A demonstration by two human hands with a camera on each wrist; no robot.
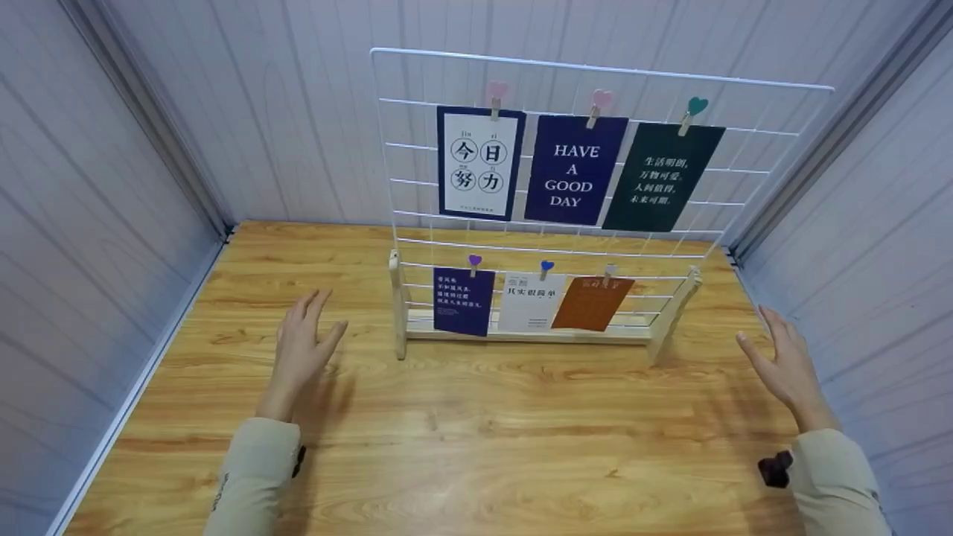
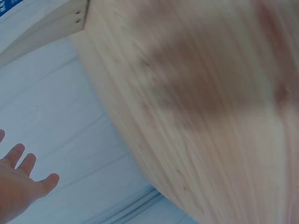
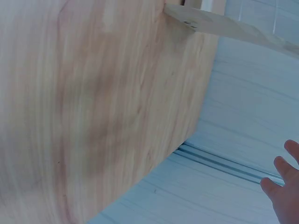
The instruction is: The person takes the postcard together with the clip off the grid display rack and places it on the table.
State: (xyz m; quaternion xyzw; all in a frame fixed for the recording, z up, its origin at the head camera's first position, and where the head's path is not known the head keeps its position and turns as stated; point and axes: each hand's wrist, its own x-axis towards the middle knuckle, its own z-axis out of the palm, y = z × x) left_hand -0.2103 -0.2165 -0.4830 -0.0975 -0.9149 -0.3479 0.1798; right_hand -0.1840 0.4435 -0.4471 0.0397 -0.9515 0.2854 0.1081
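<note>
A white wire grid rack (image 1: 603, 71) stands upright on a wooden base. Clipped along its upper part are a white card with a blue border (image 1: 480, 201), a blue "HAVE A GOOD DAY" card (image 1: 573, 167) and a dark green card (image 1: 659, 179). Lower down hang a small blue card (image 1: 461, 320), a white card (image 1: 528, 309) and an orange card (image 1: 592, 305). My left hand (image 1: 301, 350) hovers left of the rack, fingers extended, holding nothing. On the rack's other side my right hand (image 1: 785, 361) is likewise spread, apart from everything.
Small heart-topped clips, such as a green one (image 1: 697, 106), pin the cards. The rack's wooden feet (image 1: 398, 309) rest on the wood-grain table (image 1: 476, 439). Pale panelled walls (image 1: 298, 97) enclose the table at the back and both sides.
</note>
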